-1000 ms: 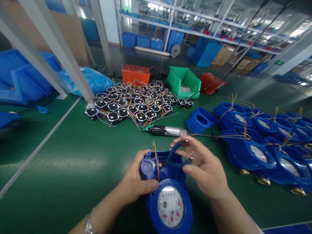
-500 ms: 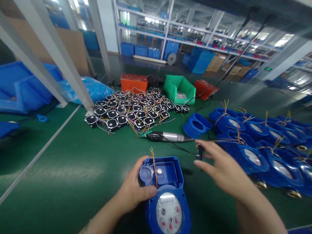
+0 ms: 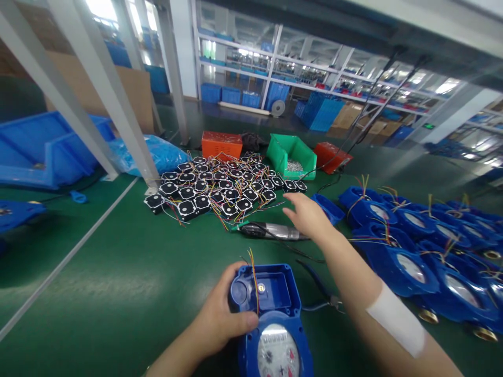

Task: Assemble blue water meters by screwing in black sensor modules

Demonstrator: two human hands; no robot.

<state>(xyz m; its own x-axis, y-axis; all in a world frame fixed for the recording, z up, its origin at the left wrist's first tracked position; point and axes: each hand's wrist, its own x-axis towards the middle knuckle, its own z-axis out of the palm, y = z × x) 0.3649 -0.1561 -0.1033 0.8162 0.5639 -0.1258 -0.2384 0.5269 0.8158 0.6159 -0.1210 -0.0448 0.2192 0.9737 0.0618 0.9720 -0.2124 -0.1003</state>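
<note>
My left hand (image 3: pixel 226 309) grips the left side of a blue water meter (image 3: pixel 275 330), its thumb near the clear dial. The meter's upper box has no cover, and red and yellow wires stick up out of it. My right hand (image 3: pixel 304 212) reaches forward with its fingers apart and nothing visible in them, close to the black wired modules (image 3: pixel 231 193). Beneath my right forearm lies a pair of pliers (image 3: pixel 334 301), partly hidden. An electric screwdriver (image 3: pixel 271 231) lies just left of my right wrist. Behind the wrist, a blue ring-shaped part (image 3: pixel 329 208) is partly covered.
At right stand several blue water meters (image 3: pixel 408 267) in rows with wires upright. A green bin (image 3: pixel 293 157) of small metal parts sits at the back between two orange boxes (image 3: pixel 222 145). Grey posts (image 3: pixel 106 99) and a blue bag (image 3: pixel 157 152) are at left.
My right hand has let go of the dark-handled pliers, now on the green surface, and moved forward and left toward the black modules. My left hand still holds the meter.
</note>
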